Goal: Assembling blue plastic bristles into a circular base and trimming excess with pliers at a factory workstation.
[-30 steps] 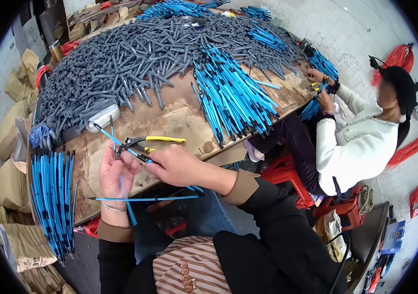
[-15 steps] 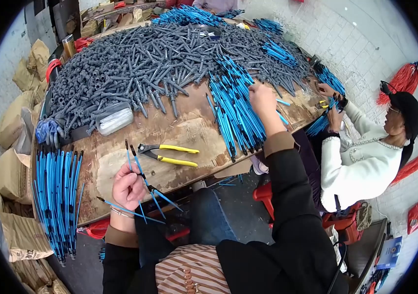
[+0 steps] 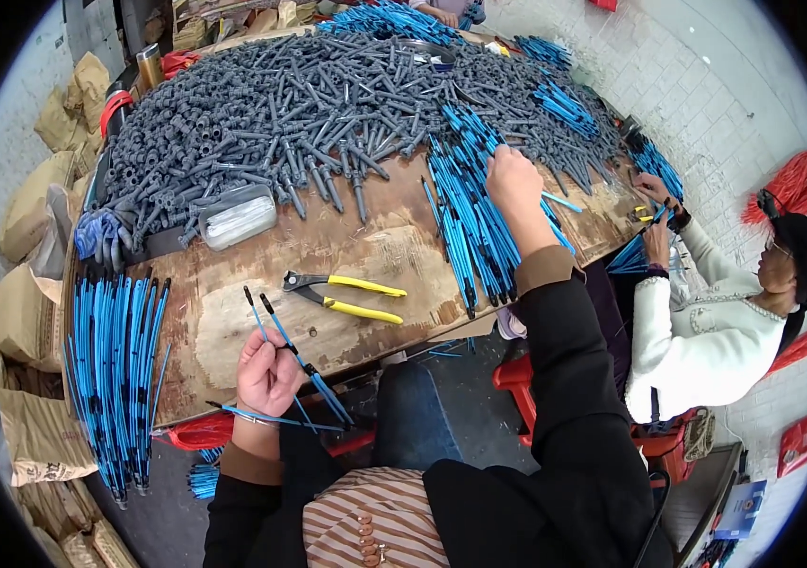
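My left hand [image 3: 267, 377] is closed around a few thin blue tubes with black tips [image 3: 301, 362], held at the near edge of the wooden table [image 3: 375, 251]. My right hand [image 3: 514, 183] reaches far forward and rests on a loose bundle of blue tubes [image 3: 470, 222] in the middle of the table, fingers curled into them; whether it grips one I cannot tell. Yellow-handled pliers [image 3: 346, 294] lie on the wood between my hands, untouched.
A large heap of grey plastic fittings [image 3: 309, 104] covers the far table. A row of finished blue tubes [image 3: 115, 369] lies along the left edge. A clear plastic box [image 3: 238, 216] sits near the heap. Another person [image 3: 716, 312] works at the right. Sacks [image 3: 29, 312] stand left.
My right hand let go of the pliers, which now lie on the table, and reached forward to the blue tube bundle. My left hand lowered toward the table edge with its tubes.
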Demonstrator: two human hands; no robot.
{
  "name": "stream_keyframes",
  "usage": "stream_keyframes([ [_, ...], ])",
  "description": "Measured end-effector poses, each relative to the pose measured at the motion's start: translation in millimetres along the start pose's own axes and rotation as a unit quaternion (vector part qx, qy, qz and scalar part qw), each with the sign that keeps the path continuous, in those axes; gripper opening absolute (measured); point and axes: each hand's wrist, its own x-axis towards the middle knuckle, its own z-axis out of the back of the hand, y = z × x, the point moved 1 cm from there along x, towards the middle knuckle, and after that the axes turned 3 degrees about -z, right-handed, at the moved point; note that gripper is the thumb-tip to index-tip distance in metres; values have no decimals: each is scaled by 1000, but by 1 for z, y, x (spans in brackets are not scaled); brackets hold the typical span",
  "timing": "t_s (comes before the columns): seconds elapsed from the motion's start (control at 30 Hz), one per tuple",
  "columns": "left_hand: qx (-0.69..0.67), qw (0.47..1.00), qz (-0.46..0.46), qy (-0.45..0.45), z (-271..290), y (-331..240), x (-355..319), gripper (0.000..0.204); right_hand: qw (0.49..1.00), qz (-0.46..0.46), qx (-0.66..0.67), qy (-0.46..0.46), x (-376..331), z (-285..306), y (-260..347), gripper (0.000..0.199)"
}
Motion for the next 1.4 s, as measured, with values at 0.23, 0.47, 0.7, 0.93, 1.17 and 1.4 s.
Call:
stream_keyframes([
  [0.23,26,995,-19,-91,3,2,15,17,949,143,239,-147,-12,100,91,17],
  [0.47,58,995,-11,-80,-6,0,16,22,724,278,546,316,-136,136,135,11],
  [0.7,32,997,-19,-73,-7,0,14,26,854,316,400,102,-188,111,141,18],
  [0.93,-17,1000,3,-15,-12,-1,14,27,878,232,404,108,-203,94,133,24],
  [1.17,172,974,-65,-130,-31,-2,6,35,785,269,457,319,-230,94,142,23],
  [1.4,28,998,47,25,-9,-12,-5,22,973,74,211,57,-113,39,67,18],
])
